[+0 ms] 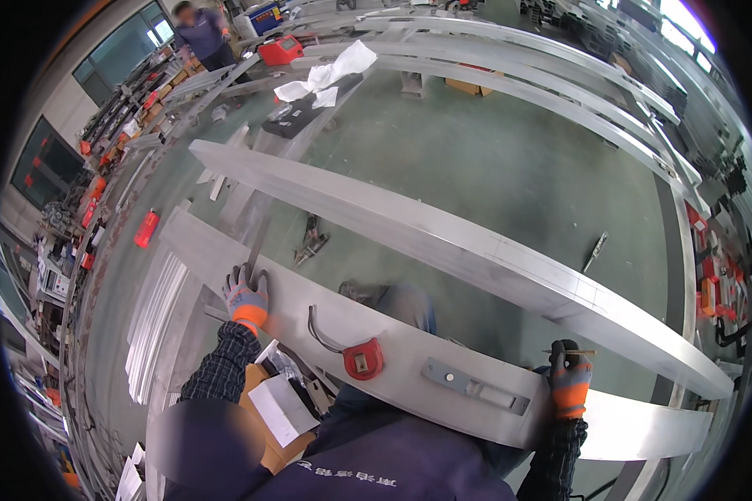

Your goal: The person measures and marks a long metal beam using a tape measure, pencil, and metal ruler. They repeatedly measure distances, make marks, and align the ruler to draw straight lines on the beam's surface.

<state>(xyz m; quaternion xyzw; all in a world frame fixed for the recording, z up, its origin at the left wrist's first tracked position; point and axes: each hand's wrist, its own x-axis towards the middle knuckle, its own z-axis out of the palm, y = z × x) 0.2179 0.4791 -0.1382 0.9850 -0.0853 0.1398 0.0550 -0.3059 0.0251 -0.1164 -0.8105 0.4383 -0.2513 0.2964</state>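
**Both hands on the near aluminium beam**

While we look down from the head camera, our left hand (246, 296), gloved grey and orange, presses its fingers onto the far edge of the near aluminium beam (443, 355), beside a thin metal square (256, 242) that stands across that edge. Our right hand (570, 380) sits well apart along the same beam, closed around a pencil (570, 352) held level at the far edge. Between our hands lie a red tape measure (363, 359) with its black strap and a flat metal gauge (475, 386), both clear of the beam's edges. A second long beam (443, 242) runs roughly parallel beyond, with a band of green floor (510, 159) showing in the gap between the two. Past it the floor opens wide, with a clamp tool (311, 242) lying there. Cardboard boxes (280, 409) crowd our near left side.
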